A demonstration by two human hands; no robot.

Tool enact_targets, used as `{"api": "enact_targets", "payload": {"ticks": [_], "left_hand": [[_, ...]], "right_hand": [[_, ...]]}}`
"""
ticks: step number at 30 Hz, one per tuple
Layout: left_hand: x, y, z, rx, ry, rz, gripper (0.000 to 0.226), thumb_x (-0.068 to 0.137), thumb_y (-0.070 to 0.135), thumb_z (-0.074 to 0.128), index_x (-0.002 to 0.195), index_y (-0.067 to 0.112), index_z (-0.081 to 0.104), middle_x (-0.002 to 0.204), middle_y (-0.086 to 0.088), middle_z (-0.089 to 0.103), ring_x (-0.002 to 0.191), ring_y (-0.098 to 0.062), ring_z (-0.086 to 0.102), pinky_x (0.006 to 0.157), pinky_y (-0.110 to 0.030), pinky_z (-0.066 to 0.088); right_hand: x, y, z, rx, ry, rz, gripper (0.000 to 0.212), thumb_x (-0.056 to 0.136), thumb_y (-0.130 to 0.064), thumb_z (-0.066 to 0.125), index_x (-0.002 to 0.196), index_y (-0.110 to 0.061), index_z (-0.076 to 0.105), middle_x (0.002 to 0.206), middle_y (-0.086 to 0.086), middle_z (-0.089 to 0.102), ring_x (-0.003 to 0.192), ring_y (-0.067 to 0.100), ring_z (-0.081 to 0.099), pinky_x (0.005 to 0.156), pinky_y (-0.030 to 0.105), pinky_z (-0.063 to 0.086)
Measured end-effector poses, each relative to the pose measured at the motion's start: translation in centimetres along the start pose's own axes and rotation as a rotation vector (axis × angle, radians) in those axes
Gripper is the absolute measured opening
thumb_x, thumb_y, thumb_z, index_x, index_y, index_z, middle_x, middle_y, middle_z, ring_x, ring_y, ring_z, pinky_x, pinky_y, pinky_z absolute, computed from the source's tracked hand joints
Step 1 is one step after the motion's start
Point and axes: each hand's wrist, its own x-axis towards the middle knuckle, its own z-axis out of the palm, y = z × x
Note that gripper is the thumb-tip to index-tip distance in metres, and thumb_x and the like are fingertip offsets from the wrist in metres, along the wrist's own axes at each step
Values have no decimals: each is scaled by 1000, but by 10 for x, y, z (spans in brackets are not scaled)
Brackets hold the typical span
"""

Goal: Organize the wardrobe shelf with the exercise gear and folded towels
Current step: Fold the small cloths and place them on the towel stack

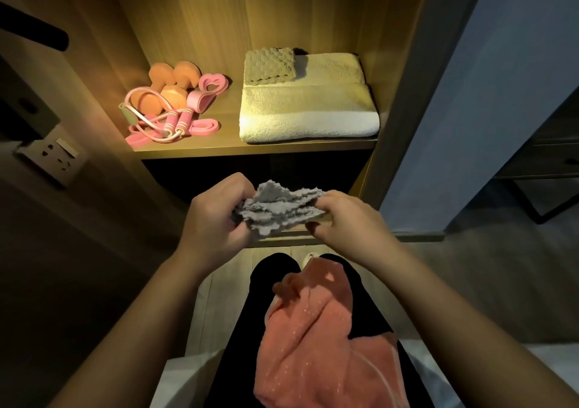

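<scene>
The grey cloth (pixel 283 210) hides both hands' fingers (pixel 242 199), and the jump rope (pixel 159 126) partly covers the dumbbells (pixel 170 86).

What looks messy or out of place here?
The pink bands and skipping rope lie tangled around the orange dumbbells on the shelf's left. The grey cloth is crumpled between both hands, unlike the folded towels.

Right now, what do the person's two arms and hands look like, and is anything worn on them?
Both arms are bare up to the frame edge: no sleeves show. The left hand and the right hand wear no gloves, and no rings, watch or bracelet can be seen. Fingernails look short and unpainted, though the light is dim.
</scene>
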Motion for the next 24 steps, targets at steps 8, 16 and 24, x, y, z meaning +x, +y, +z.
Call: {"api": "enact_targets", "payload": {"ticks": [8, 16, 24], "left_hand": [[-1, -15, 3, -4, 25, -342, 14, 79, 10, 66, 90, 12, 56, 83, 1, 61, 77, -19, 58, 61, -46, 49], [8, -15, 6, -250, -22, -631, 34, 83, -6, 60, 99, 24, 63, 97, 7, 67, 94, -5, 62, 76, -27, 52], [17, -14, -3, -201, -58, -637, 41, 82, -4, 59, 94, 36, 61, 98, 15, 65, 98, -3, 58, 85, -31, 50]], "right_hand": [[-6, -7, 8, 276, 69, -405, 8, 83, -23, 72, 87, -19, 66, 129, -4, 48, 122, 14, 46, 96, 40, 44], [-7, -6, 1, -103, 275, -680, 16, 77, -19, 75, 79, -14, 60, 111, 5, 57, 100, 23, 50, 76, 34, 38], [-4, -5, -12, -212, 282, -769, 9, 87, -19, 63, 84, -11, 63, 118, 8, 59, 88, 25, 55, 60, 35, 44]]}}
